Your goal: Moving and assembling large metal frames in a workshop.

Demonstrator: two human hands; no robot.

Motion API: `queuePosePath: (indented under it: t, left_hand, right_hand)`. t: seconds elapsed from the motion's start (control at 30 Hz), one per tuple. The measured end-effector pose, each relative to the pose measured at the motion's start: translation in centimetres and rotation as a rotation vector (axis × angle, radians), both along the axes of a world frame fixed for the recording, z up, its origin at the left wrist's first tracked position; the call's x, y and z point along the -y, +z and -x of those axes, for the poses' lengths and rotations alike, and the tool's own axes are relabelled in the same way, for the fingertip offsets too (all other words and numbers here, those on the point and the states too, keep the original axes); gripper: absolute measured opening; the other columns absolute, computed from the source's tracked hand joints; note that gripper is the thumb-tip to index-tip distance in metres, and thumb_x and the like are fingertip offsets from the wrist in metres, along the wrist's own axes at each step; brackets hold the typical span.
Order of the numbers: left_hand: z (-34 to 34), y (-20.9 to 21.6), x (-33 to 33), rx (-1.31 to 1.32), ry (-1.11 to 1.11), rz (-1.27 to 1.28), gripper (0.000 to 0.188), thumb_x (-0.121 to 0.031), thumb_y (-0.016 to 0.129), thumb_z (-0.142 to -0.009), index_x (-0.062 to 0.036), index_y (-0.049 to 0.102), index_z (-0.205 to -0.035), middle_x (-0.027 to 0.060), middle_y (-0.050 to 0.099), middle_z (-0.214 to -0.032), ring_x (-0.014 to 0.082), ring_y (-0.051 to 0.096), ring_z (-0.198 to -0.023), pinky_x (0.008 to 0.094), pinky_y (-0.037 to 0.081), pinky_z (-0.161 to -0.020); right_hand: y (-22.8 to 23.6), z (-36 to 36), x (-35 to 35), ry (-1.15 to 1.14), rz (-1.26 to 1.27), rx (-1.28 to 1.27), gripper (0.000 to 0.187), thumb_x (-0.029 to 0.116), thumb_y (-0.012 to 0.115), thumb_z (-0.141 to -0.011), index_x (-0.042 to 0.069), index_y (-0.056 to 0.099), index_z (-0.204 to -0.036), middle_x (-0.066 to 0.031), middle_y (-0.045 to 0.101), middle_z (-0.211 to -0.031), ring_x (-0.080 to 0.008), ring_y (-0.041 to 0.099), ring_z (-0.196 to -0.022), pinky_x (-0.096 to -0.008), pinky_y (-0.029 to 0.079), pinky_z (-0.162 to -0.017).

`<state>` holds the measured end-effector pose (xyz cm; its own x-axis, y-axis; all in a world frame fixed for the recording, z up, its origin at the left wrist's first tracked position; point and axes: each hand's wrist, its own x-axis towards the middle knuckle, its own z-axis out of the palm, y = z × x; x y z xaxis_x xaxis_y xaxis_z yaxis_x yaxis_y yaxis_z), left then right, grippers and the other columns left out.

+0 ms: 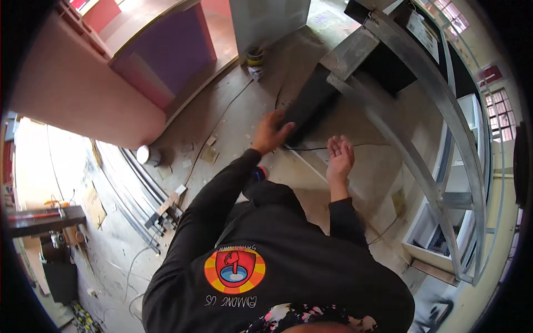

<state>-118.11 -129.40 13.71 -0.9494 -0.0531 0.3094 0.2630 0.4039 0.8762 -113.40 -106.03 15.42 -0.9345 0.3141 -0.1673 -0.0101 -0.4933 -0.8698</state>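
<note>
Black panel (308, 105) leans on the grey metal frame (422, 94), floor end near centre, top running toward 1 o'clock. Left hand (270, 132) lies flat on the panel's lower edge, grip released, fingers spread, grasping nothing. Right hand (339, 158) hovers at 3 o'clock of the left, palm open, grip released, not touching the panel. Thin black cable (311, 149) runs on the floor between both hands. Tin can (255, 57) at 12 o'clock, small round tin (145, 155) at 9 o'clock.

head cam | worn high | faces steeply down | floor (233, 105) well below
</note>
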Motion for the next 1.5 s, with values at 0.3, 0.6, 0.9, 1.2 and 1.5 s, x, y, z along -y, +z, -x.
queuePosePath:
  t: [0.3,0.6,0.9,1.2,1.5]
  left_hand:
    - [11.1,2.2,-7.2,-0.146,-0.112,-0.126,0.085,-0.028,0.08,-0.073,0.0012,0.032,-0.137,0.0228,0.043,-0.134,0.0379,0.043,-0.125,0.0411,0.036,-0.103]
    - [13.9,2.3,-5.1,-0.206,-0.6,-0.125,0.088,-0.027,0.073,-0.079,-0.0026,0.022,-0.147,0.0235,0.028,-0.148,0.04,0.03,-0.134,0.0445,0.025,-0.109]
    - [19.2,1.5,-2.3,-0.174,-1.211,-0.03,0.09,-0.018,0.074,-0.074,-0.0091,0.023,-0.148,0.0248,0.014,-0.151,0.0445,0.023,-0.136,0.0509,0.024,-0.11]
    - [21.7,1.1,-1.7,-0.158,-1.405,0.172,0.086,-0.017,0.074,-0.075,-0.0117,0.026,-0.146,0.0253,0.016,-0.149,0.0443,0.023,-0.136,0.0503,0.025,-0.11]
    - [23.0,2.1,-1.5,-0.216,-1.402,0.301,0.086,-0.014,0.073,-0.073,-0.0106,0.027,-0.145,0.0235,0.016,-0.149,0.0433,0.024,-0.135,0.0517,0.026,-0.109]
  right_hand:
    - [4.6,10.4,3.9,-0.224,0.067,0.036,0.074,0.042,0.057,-0.092,0.002,0.025,-0.144,-0.0158,0.035,-0.143,-0.0269,0.033,-0.133,-0.0393,0.023,-0.11]
    - [0.8,11.2,5.7,-0.419,-0.133,-0.113,0.074,0.047,0.059,-0.09,0.005,0.028,-0.142,-0.0108,0.035,-0.142,-0.0269,0.033,-0.132,-0.0404,0.019,-0.11]
    - [2.9,16.3,11.7,-0.841,-0.737,0.165,0.088,0.023,0.083,-0.07,0.0,0.028,-0.135,-0.0174,0.036,-0.134,-0.0284,0.037,-0.126,-0.0407,0.033,-0.104]
    - [3.2,17.2,13.1,-0.964,-0.868,0.239,0.086,0.025,0.079,-0.075,-0.002,0.027,-0.138,-0.02,0.038,-0.135,-0.0322,0.041,-0.124,-0.0428,0.034,-0.104]
    - [1.1,17.1,12.1,-0.977,-0.929,0.233,0.078,0.025,0.079,-0.076,-0.002,0.032,-0.132,-0.0187,0.044,-0.126,-0.0304,0.044,-0.119,-0.0433,0.037,-0.1]
